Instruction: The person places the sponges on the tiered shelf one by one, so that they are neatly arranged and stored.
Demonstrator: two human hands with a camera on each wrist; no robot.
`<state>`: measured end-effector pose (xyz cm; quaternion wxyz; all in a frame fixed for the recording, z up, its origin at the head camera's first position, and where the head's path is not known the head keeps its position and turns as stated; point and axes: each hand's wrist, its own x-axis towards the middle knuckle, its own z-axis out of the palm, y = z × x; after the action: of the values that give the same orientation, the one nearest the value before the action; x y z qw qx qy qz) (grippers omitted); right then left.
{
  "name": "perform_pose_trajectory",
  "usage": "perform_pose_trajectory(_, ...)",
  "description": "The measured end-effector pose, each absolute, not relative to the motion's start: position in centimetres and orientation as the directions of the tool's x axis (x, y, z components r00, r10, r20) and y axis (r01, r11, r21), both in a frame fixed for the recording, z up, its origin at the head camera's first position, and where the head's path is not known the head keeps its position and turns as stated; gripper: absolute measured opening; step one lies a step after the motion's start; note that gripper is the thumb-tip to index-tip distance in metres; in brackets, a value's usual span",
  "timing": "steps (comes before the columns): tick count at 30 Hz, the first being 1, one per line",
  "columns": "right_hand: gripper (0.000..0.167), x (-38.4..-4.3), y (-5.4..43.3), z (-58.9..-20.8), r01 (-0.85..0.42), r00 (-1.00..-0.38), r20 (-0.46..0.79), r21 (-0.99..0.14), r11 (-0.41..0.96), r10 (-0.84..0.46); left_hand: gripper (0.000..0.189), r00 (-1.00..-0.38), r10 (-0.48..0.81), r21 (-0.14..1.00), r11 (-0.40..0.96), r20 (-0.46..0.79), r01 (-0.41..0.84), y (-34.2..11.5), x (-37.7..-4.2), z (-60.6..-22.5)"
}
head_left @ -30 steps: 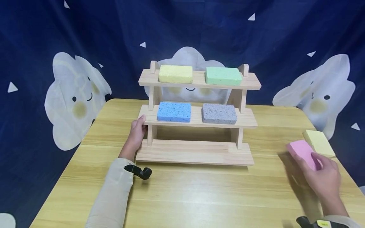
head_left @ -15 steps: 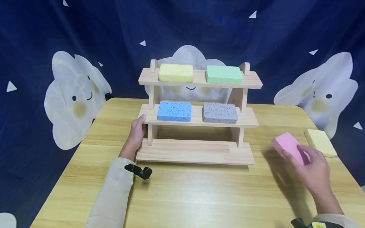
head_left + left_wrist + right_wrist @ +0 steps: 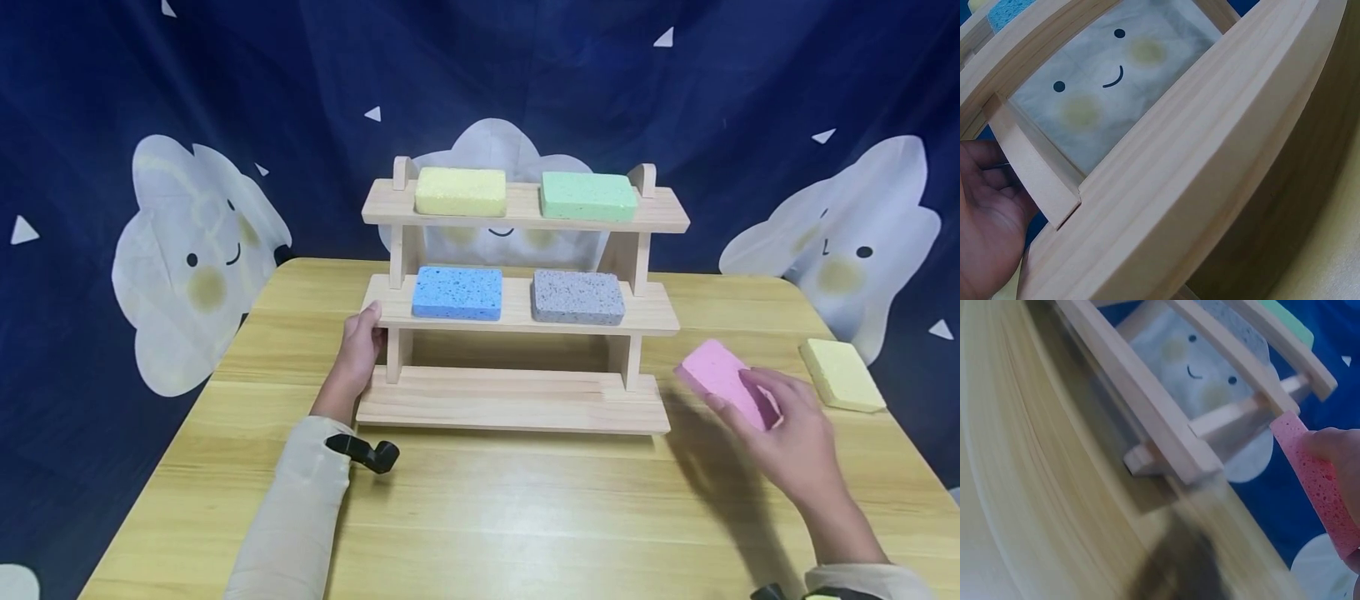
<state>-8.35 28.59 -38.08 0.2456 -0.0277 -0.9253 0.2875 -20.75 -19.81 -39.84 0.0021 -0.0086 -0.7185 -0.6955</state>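
Observation:
A three-tier wooden shelf (image 3: 517, 404) stands on the table. My left hand (image 3: 356, 358) grips the left end of its middle tier, thumb on top; the left wrist view shows curled fingers (image 3: 1000, 181) beside the upright, partly hidden. To the right of the shelf, my right hand (image 3: 787, 433) holds a pink sponge (image 3: 723, 379) tilted above the table, pinched between thumb and fingers. On the top tier lie a yellow sponge (image 3: 461, 192) and a green sponge (image 3: 588, 197). A blue sponge (image 3: 457, 293) and a grey sponge (image 3: 577, 297) lie on the middle tier.
Another yellow sponge (image 3: 843, 375) lies on the wooden table (image 3: 480, 517) near its right edge, beyond my right hand. Behind the table hangs a dark blue curtain (image 3: 600, 75) with cloud faces.
My right hand has carried the pink sponge leftward, away from the yellow sponge on the table and closer to the shelf. The left hand has kept its grip in place.

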Motion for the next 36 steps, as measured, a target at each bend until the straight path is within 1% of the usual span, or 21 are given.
perform_pose_trajectory(11, 0.049, -8.8, 25.9, -37.4, -0.267, -0.884, 0.467, -0.532, 0.803, 0.015, 0.057, -1.000, 0.008, 1.000, 0.020, 0.011, 0.011, -19.9, -20.7, -39.9)
perform_pose_trajectory(22, 0.051, -10.0, 22.3, -38.2, -0.365, -0.881, 0.459, -0.496, 0.788, -0.119, 0.057, -1.000, 0.011, 1.000, 0.011, 0.018, 0.019, -19.7, -20.7, -39.8)
perform_pose_trajectory(29, 0.051, -10.8, 19.9, -38.5, -0.436, -0.869, 0.447, -0.494, 0.752, -0.211, 0.055, -1.000, 0.009, 1.000, -0.011, 0.017, 0.017, -19.8, -20.7, -39.8)
perform_pose_trajectory(36, 0.051, -11.6, 17.4, -39.2, -0.479, -0.868, 0.396, -0.506, 0.718, -0.300, 0.057, -1.000, 0.006, 1.000, 0.000, 0.007, 0.007, -19.8, -20.7, -39.8)
